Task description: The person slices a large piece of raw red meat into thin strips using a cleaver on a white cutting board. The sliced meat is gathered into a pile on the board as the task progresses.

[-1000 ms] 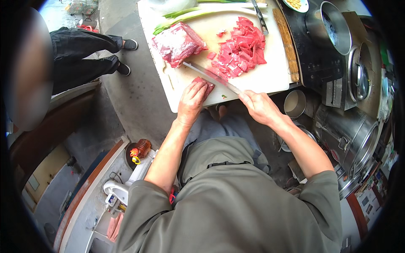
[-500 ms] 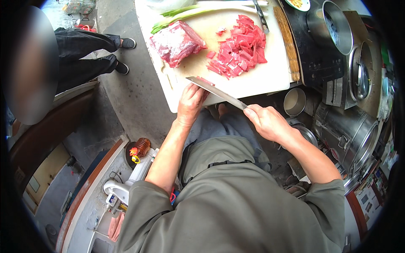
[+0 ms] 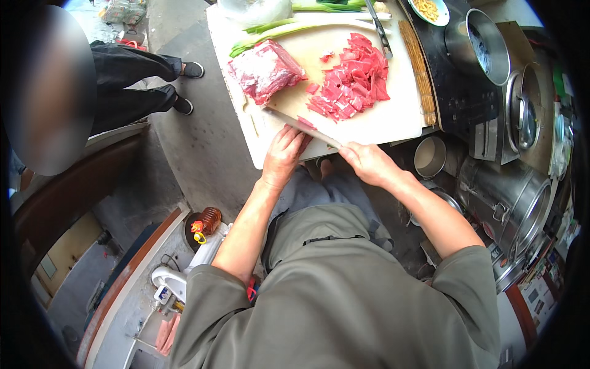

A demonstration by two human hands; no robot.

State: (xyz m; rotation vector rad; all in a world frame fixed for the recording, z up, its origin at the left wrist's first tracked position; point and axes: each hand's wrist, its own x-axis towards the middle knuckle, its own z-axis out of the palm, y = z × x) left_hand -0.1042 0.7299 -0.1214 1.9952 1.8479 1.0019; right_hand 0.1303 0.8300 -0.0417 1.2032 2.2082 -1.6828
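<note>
My right hand (image 3: 370, 163) is closed round the handle of a long kitchen knife (image 3: 310, 130), whose blade slants up and left across the near edge of the white cutting board (image 3: 399, 126). Beside the blade, on its near side, my left hand (image 3: 283, 154) has its fingers bent and pressed together on a piece of red meat, mostly hidden under them. A thin red slice (image 3: 305, 122) shows just beyond the blade. Farther back on the board lie a large raw chunk of meat (image 3: 265, 71) and, to its right, a pile of sliced meat (image 3: 351, 80).
Leeks (image 3: 276, 32), a clear plastic bag (image 3: 261, 9) and a second, dark-handled knife (image 3: 380, 34) lie at the board's back. To the right are a bamboo mat (image 3: 416, 74), a yellow-filled bowl (image 3: 430, 11) and a steel pot (image 3: 485, 46). A person's legs (image 3: 138, 80) stand at left.
The knife has slid forward and left along its length, bringing my right hand closer to my left. My left hand keeps its hold by the blade. The whole view has shifted slightly.
</note>
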